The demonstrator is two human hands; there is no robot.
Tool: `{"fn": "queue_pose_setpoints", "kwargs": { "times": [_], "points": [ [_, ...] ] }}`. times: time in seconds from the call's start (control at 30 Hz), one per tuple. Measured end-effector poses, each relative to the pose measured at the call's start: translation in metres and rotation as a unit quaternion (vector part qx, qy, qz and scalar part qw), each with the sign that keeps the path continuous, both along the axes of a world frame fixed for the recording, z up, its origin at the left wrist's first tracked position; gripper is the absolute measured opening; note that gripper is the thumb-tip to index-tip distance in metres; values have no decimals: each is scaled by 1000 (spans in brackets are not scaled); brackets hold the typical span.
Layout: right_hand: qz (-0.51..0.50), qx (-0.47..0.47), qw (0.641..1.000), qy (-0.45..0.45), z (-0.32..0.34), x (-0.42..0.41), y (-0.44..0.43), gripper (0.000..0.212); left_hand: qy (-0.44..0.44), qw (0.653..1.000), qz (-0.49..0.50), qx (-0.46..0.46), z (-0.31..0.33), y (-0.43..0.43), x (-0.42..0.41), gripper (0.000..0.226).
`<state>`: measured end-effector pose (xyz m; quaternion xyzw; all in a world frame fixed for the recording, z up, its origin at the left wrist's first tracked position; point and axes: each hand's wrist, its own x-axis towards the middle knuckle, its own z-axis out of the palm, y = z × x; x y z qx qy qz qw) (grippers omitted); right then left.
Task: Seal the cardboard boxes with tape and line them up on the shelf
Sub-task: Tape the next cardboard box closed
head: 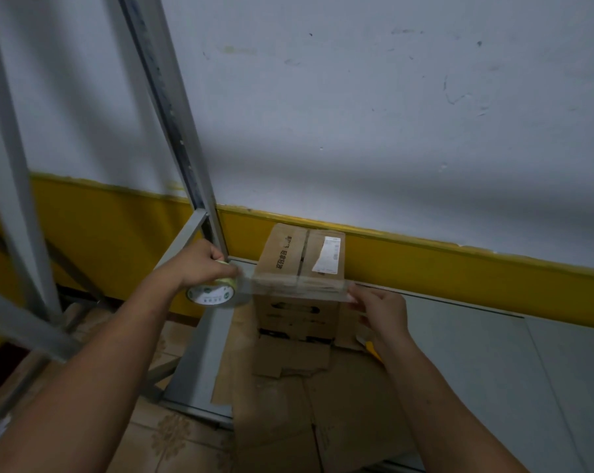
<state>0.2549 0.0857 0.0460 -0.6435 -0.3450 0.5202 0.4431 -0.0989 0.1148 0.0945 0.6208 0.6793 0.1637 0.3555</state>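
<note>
Grey sheet metal makes up the shelf [476, 353], which runs off to the right along a wall [357, 114] that is scuffed white above and has a yellow band [459, 271] along its foot. A grey steel post [172, 114] rises at the shelf's back left corner, with more of the frame leaning through the left of the view. Patterned beige floor tiles [172, 438] show below the shelf's left edge. Flattened cardboard [288, 387] lies spread over the left end of the shelf, reaching toward its front edge.

The cardboard box [302, 257] stands upright near the back left corner, close to the wall, its top flaps closed and a white label [328, 254] stuck on top. A clear strip of tape [299, 285] is stretched across the box's near top edge, from side to side.

Both bare forearms reach forward from the bottom of the view. The left hand [200, 264] is just left of the box, fingers curled over the roll of tape [210, 295], gripping it from above with the roll's printed side facing the camera. The right hand [381, 312] is just right of the box, back of the hand up, its thumb and fingertips pinching the free end of the strip at the box's right corner.
</note>
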Motion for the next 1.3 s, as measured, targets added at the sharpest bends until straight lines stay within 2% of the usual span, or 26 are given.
{"fn": "queue_pose_setpoints", "kwargs": {
  "times": [0.37,0.53,0.7,0.83,0.97,1.1,1.17,1.23,1.3],
  "points": [
    [-8,-28,1000,-12,-12,-3,4,14,6,999,-4,-31,-21,16,-5,65],
    [50,-95,994,-10,-19,2,0,21,26,997,-27,-61,-35,17,-7,55],
    [92,-91,992,-12,-12,9,-2,23,52,994,-71,-69,-51,16,-1,49],
    [116,-88,987,-69,-13,12,2,29,75,991,-100,-40,-52,19,5,24],
    [136,-62,982,-113,-13,16,10,33,72,989,-128,-3,-50,20,11,12],
    [114,-43,983,-139,-15,14,13,37,21,991,-130,14,-54,17,13,35],
    [102,-56,986,-122,-17,15,11,32,5,990,-140,21,-54,17,11,36],
    [99,-77,990,-64,-18,14,8,28,-7,988,-151,23,-53,16,9,36],
    [103,-94,990,3,-25,12,5,33,-15,988,-152,25,-52,15,8,38]
  ]
}}
